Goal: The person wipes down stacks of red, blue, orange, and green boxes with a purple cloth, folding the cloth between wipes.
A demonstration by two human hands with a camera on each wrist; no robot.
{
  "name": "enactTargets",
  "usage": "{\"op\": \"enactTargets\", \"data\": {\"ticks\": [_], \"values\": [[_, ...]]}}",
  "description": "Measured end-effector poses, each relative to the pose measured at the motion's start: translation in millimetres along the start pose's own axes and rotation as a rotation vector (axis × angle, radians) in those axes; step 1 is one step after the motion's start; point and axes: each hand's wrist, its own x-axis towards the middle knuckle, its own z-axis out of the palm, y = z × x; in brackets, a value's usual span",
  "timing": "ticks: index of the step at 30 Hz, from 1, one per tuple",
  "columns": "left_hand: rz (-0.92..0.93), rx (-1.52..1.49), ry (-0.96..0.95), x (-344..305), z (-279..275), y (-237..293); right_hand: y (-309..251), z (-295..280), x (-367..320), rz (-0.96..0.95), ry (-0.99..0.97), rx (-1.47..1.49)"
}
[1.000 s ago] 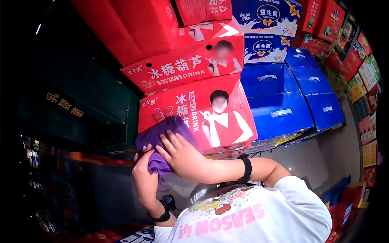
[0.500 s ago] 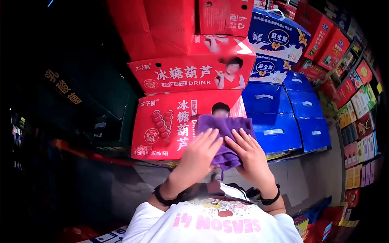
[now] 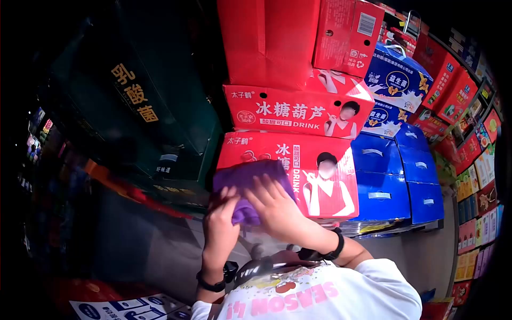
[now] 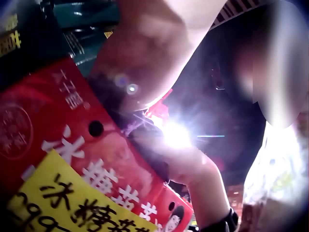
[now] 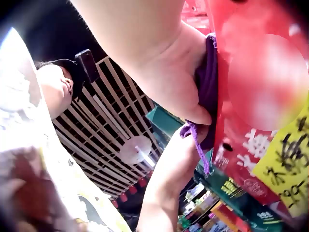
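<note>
A purple cloth (image 3: pixel 234 178) lies against the front of the lower red drink carton (image 3: pixel 341 194), over its left part. My right hand (image 3: pixel 280 210) presses the cloth with its fingers spread and fairly straight, slightly blurred. Beside it, my left hand (image 3: pixel 221 224) rests on the cloth's left edge, fingertips pointing up the carton. In the right wrist view, a fold of the cloth (image 5: pixel 208 92) sits between the right palm and the carton, and a loose purple thread dangles. Glare hides much of the left hand's contact in the left wrist view.
Another red carton (image 3: pixel 288 109) is stacked above, with a yellow handwritten price card (image 5: pixel 285 169) on a carton front. Dark green boxes (image 3: pixel 138 101) stand to the left, blue boxes (image 3: pixel 378 181) to the right. Shelves of packaged goods (image 3: pixel 480 218) line the far right.
Both hands and the cloth moved from the carton's left part to its right, then back to the left. The head view shifted, showing more of the green boxes.
</note>
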Motion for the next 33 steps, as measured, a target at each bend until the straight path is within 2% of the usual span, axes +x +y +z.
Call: {"op": "enactTargets", "data": {"ticks": [1, 5, 9, 13, 17, 19, 22, 27, 29, 31, 33], "values": [[-0.026, 0.055, 0.026, -2.7, -8.0, -4.6, -8.2, 7.1, 11.2, 0.0, 0.012, 0.059], [-0.024, 0.029, 0.021, -7.1, -19.0, -17.6, -16.4, 19.7, 23.8, -0.021, 0.046, -0.017], [0.075, 0.105, -0.106, 5.0, -15.2, -2.3, 0.0, 8.4, 7.4, -0.021, 0.042, 0.088], [0.138, -0.042, -0.237, 28.2, 12.3, 33.9, 27.4, -24.0, -29.8, 0.136, -0.011, 0.039], [0.367, -0.045, -0.336, 50.2, 51.0, 70.9, 51.3, -59.6, -77.7, 0.347, -0.028, -0.012], [0.416, -0.067, -0.409, 56.9, 65.7, 90.6, 58.2, -71.5, -97.6, 0.432, -0.035, -0.049], [0.498, -0.057, -0.385, 63.2, 84.4, 103.1, 62.7, -77.9, -111.2, 0.52, -0.027, -0.073], [0.453, -0.102, -0.406, 65.4, 73.3, 90.0, 56.1, -72.2, -91.1, 0.514, -0.074, -0.137], [0.373, -0.063, -0.337, 65.0, 62.7, 75.5, 52.7, -62.1, -71.5, 0.452, -0.086, -0.137], [0.193, -0.147, -0.357, 64.5, 45.3, 57.2, 45.7, -46.3, -46.5, 0.388, -0.074, -0.133], [0.132, -0.061, -0.284, 58.8, 28.1, 32.8, 32.5, -27.0, -18.2, 0.324, -0.073, -0.126]]}}
